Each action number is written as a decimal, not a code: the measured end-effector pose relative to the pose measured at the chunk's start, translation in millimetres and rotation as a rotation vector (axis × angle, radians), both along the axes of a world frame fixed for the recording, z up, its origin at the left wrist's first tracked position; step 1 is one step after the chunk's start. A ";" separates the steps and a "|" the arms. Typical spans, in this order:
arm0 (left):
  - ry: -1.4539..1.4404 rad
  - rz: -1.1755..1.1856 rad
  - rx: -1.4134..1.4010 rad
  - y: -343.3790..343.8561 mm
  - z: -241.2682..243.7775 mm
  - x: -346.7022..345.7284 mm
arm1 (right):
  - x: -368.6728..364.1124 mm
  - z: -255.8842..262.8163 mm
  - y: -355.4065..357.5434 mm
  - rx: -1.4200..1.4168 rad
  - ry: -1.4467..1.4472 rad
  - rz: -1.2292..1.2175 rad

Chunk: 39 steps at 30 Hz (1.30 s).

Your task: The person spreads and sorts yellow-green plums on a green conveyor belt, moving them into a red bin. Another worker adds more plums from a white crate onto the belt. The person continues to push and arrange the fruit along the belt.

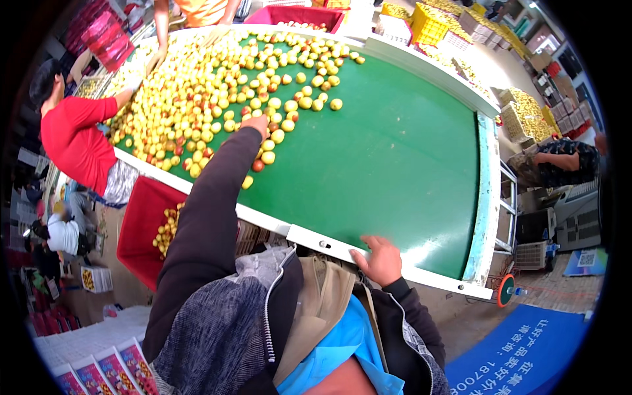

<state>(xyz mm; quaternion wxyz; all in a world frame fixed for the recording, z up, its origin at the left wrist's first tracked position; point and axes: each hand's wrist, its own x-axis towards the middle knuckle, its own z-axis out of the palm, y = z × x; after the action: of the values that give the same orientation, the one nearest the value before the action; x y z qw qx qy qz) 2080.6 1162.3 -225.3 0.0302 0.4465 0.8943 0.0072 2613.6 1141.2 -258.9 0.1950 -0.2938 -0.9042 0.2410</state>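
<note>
My left hand (256,126) reaches in among yellow-green and reddish jujubes (192,98) spread over a green conveyor belt (375,148). It touches the fruit at the edge of the pile; its fingertips are partly hidden, so whether it grips any is unclear. Close to my body, my right hand (380,261) is at the white side rail (326,244) of the belt, its thumb over the rail and its fingers apart. Nothing is in that hand. A few jujubes (257,165) lie loose near my left forearm.
A person in a red shirt (79,133) leans in from the left. Another person's hand (157,59) touches fruit at the far side. A red-lined bin (143,222) with jujubes stands below my left arm; another red bin (296,17) stands beyond the belt. Yellow crates (427,27) stand far right.
</note>
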 end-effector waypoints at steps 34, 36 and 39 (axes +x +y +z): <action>0.210 0.426 0.253 -161.3 -81.0 106.1 | 20.9 -17.2 43.7 -0.335 0.039 0.254; 0.276 0.443 0.307 -162.5 -81.6 108.4 | 24.1 -21.5 44.0 -0.323 0.075 0.256; 0.358 0.502 0.438 -158.4 -74.5 128.4 | 29.7 -28.9 47.9 -0.344 0.099 0.278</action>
<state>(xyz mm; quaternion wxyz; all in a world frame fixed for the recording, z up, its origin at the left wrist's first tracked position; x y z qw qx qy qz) 2209.0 1003.9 -299.8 -0.2252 0.2038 0.9442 0.1273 2643.4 1189.1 -287.8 0.1510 -0.1832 -0.8709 0.4302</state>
